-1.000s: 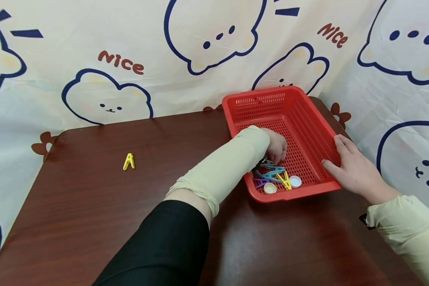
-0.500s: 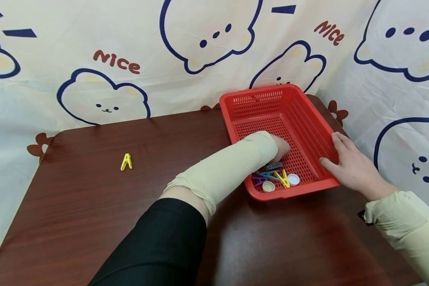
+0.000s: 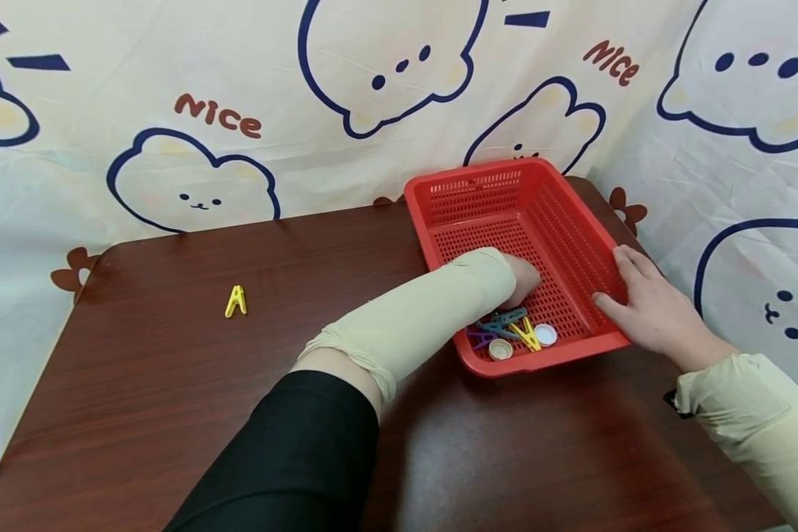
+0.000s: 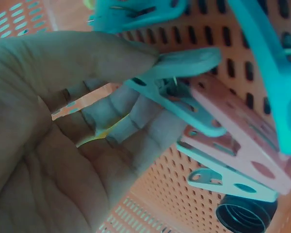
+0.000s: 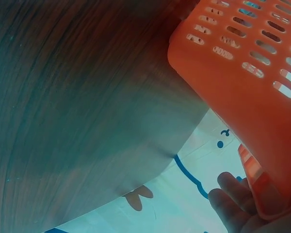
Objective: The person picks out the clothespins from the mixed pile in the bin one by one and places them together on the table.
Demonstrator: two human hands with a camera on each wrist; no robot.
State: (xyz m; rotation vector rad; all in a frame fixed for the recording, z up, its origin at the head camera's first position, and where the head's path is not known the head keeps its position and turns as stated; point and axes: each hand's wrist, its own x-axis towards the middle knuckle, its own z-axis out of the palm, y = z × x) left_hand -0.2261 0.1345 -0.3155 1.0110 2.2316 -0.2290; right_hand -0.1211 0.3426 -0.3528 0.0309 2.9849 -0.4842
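Note:
My left hand reaches into a red plastic basket; its fingertips are hidden in the head view. In the left wrist view, thumb and fingers pinch a teal clothespin. Near it lie a pink clothespin, a pale teal one and a black ring-like cap. My right hand grips the basket's right rim, thumb on the inner side. Toward the basket's front corner are a yellow clothespin, a purple one, a white cap and a cream cap.
On the brown wooden table, a yellow clothespin lies well to the left of the basket. A cloth with cartoon prints hangs behind the table and along its right side.
My left hand has moved lower and slightly right inside the basket, and the blue-teal clothespins beneath it have shifted a little. The right hand keeps its grip on the rim.

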